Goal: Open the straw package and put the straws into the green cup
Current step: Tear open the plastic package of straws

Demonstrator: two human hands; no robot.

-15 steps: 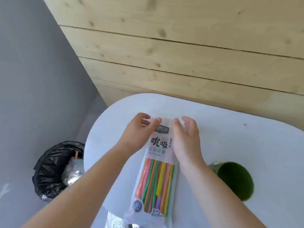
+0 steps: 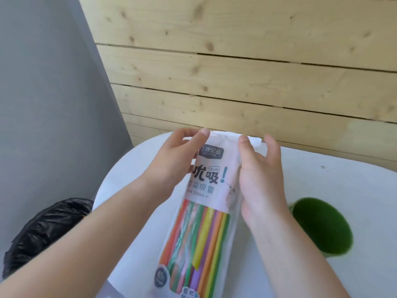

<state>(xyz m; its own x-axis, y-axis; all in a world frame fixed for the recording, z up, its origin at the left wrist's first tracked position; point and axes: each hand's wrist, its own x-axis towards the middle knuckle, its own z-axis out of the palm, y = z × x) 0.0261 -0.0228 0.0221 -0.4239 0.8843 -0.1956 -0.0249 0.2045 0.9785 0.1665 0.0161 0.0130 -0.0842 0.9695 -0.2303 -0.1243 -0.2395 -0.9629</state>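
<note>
In the head view, the straw package point(image 2: 206, 190) is held over the white table point(image 2: 322, 179). Its top seam is pinched between thumb and curled fingers of the left hand point(image 2: 174, 160) and of the right hand point(image 2: 257, 175), and the green cup point(image 2: 322, 229) stands apart to the right. The film is judged light, thin and slippery, so the hold is best kept close together on the seam, where a tear can be started.

Left hand point(image 2: 174, 162) and right hand point(image 2: 261, 179) both pinch the straw package point(image 2: 211, 190).
</note>
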